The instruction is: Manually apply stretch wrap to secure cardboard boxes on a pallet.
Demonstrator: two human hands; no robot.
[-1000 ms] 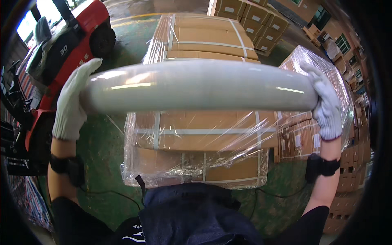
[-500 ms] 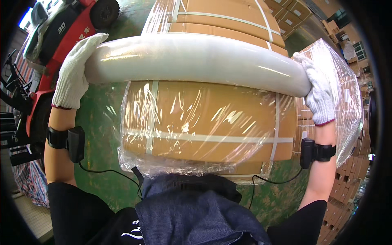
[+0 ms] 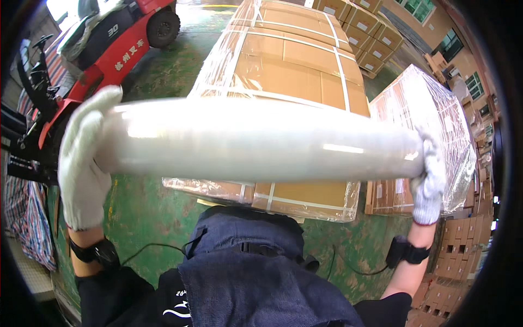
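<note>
Stretch-film roll horizontal, ends capped by left hand, right hand.

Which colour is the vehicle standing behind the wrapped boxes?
The forklift is red with black parts, seen clearly in the head view.

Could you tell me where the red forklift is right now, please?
In the head view, the red forklift stands at the upper left on the green floor, left of the film-wrapped stack of cardboard cartons.
</note>
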